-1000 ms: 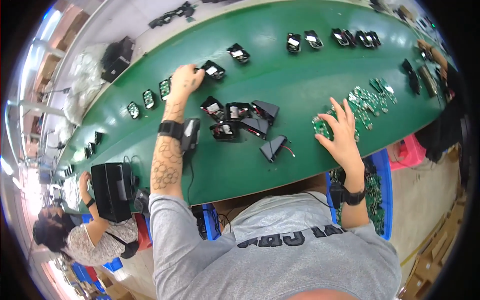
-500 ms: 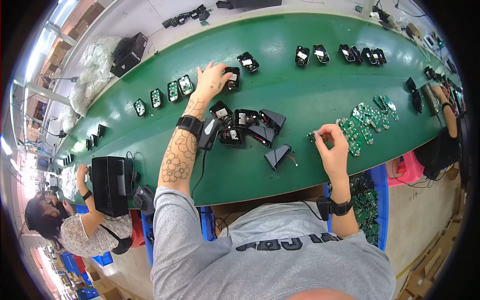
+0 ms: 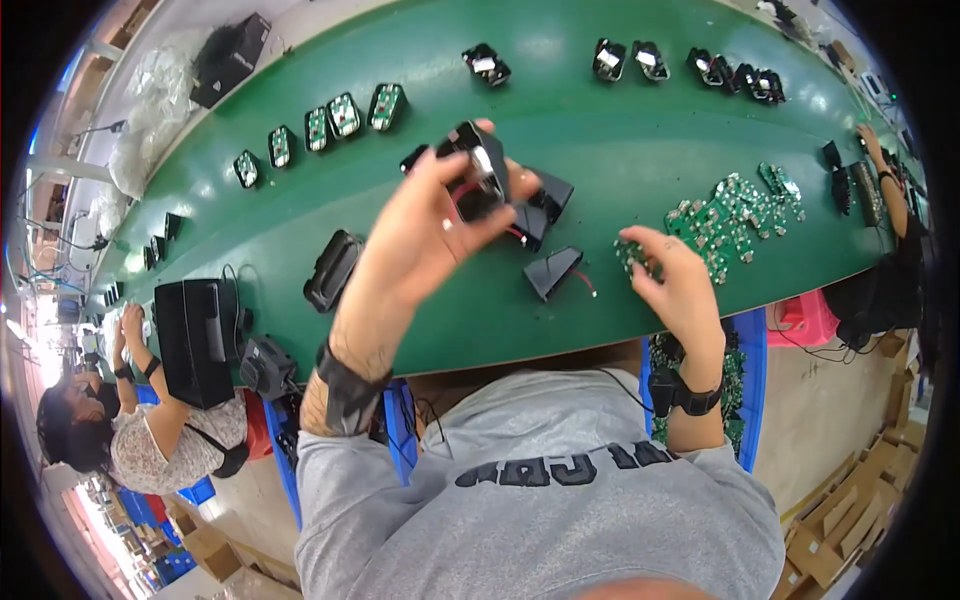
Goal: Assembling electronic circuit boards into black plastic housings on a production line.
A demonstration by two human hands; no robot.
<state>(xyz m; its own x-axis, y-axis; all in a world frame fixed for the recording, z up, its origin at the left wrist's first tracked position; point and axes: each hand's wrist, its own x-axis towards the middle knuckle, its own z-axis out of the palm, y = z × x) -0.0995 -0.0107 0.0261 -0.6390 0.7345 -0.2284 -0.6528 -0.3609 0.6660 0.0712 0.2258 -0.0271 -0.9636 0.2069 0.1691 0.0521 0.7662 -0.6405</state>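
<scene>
Left hand [image 3: 420,230] grasps a black case [image 3: 490,150], raised over the green table [image 3: 600,130]. Right hand [image 3: 684,285] pinches a green circuit board [image 3: 626,254] between thumb and fingers, just left of a pile of loose boards [image 3: 735,222].

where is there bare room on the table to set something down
The green tabletop shows a broad, nearly bare patch between the far row of black plastic housings and the scattered green circuit boards. Another lies left of the dark grey wedge-shaped housing, along the near edge. It's crowded around the left hand, among more housings.
</scene>
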